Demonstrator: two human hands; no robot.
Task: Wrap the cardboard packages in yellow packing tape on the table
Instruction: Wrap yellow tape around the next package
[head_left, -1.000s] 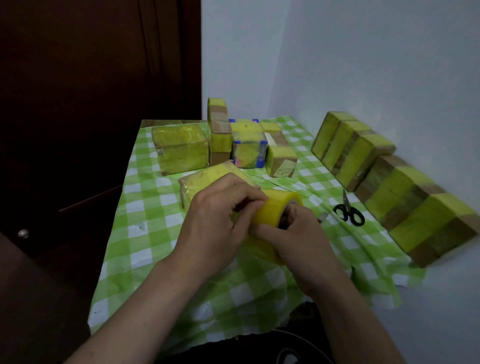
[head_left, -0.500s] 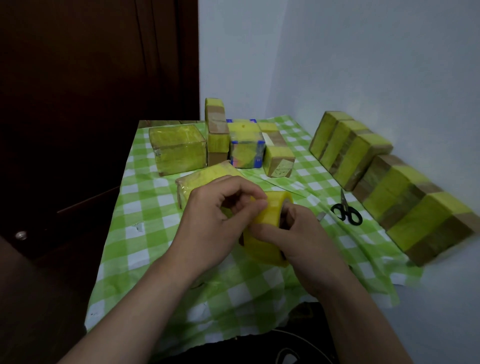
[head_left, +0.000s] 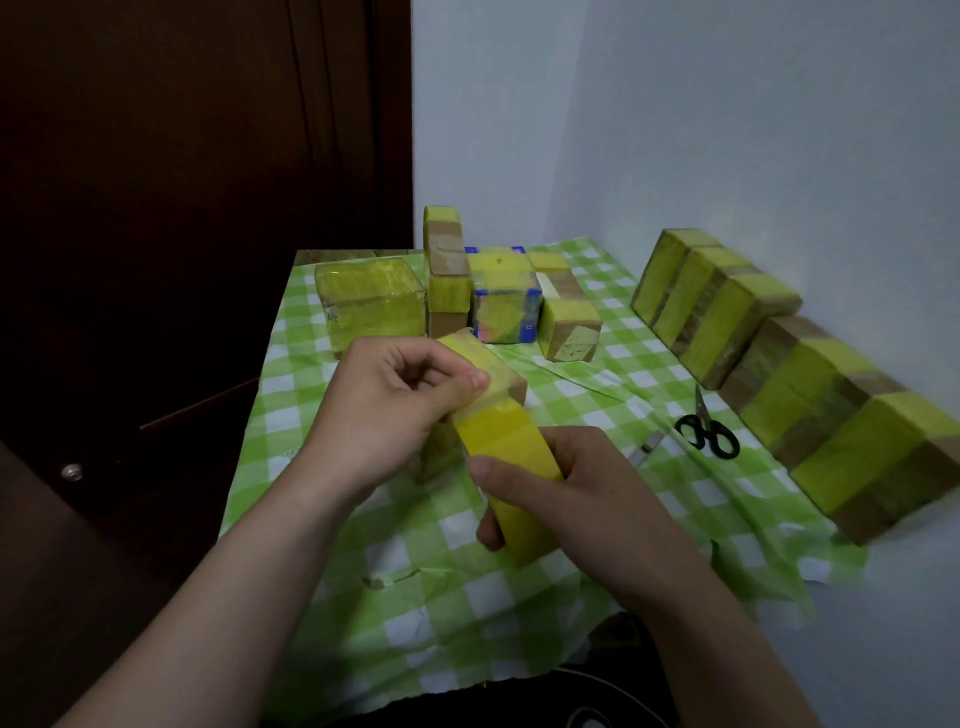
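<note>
Hands (head_left: 587, 493) holding yellow tape roll (head_left: 511, 452), package label (head_left: 574, 345) blurred

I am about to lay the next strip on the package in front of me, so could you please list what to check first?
1. Tape end freed: ok, the left hand pinches the tape end lifted off the tape roll.
2. Roll held: ok, the right hand grips it.
3. Package placed: ok, the package lies on the tablecloth just behind the hands.
4. Package steadied: not ok, both hands are busy with tape.
5. Scissors ready: ok, the scissors lie free to the right.
6. Strip uncreased: cannot tell.
</note>
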